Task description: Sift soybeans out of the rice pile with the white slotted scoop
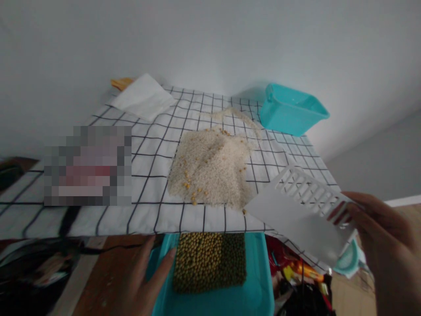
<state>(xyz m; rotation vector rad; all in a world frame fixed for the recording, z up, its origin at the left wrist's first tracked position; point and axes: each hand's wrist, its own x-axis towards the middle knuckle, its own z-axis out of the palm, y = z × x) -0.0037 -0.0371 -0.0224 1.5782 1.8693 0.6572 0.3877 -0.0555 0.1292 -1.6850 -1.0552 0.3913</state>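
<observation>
My right hand (pixel 378 224) grips a white plastic slotted scoop (pixel 292 219) by its right end, at the table's front right. The scoop is tilted, its left corner close to a pile of pale grains (pixel 213 171). Several yellow beans (pixel 189 184) are scattered on the pile. Below the front edge, a turquoise tray (pixel 256 303) holds yellowish beans (pixel 197 259) and darker green ones (pixel 233 259). My left hand (pixel 144 276) is at the tray's left rim, thumb and finger apart. Whether it touches the rim, I cannot tell.
A checked cloth (pixel 144 162) covers the table. A turquoise bin (pixel 286 114) stands at the back right, and a folded white cloth (pixel 144 96) lies at the back left. A blurred-out item (pixel 88 166) is on the left. Mixed items (pixel 302 281) are below right.
</observation>
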